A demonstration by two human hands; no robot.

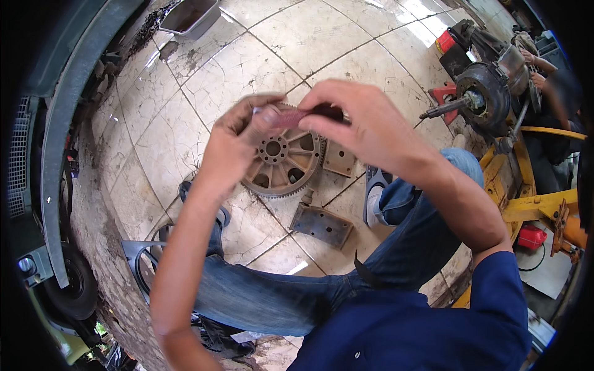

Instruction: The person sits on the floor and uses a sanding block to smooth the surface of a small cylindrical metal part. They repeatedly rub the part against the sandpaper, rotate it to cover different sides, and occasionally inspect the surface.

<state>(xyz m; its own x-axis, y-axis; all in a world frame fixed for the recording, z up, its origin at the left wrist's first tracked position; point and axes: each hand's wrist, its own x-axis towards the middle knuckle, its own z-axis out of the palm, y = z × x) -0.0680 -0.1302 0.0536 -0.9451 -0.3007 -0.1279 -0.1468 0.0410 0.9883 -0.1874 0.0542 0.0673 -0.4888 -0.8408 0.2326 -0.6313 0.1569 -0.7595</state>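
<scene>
Above the floor, my left hand [226,148] and my right hand [365,117] hold a reddish strip [287,119] between them, perhaps sandpaper. The left thumb and fingers pinch its left end, a little blurred. At the other end, my right thumb and fingers grip it, where a dark part shows. Below lies a round toothed metal flywheel [296,159] with a holed hub and spokes, its upper edge partly hidden by my hands. A flat drilled metal plate [338,159] rests to its right, and a thicker metal block with holes [322,226] sits nearer me.
Cracked tiles [272,55] make up the floor. A grey basin [199,25] stands at the far left. On the right are a hub with a shaft [482,102], a red stand [445,98], a yellow frame [538,207] and another person's hand [537,80].
</scene>
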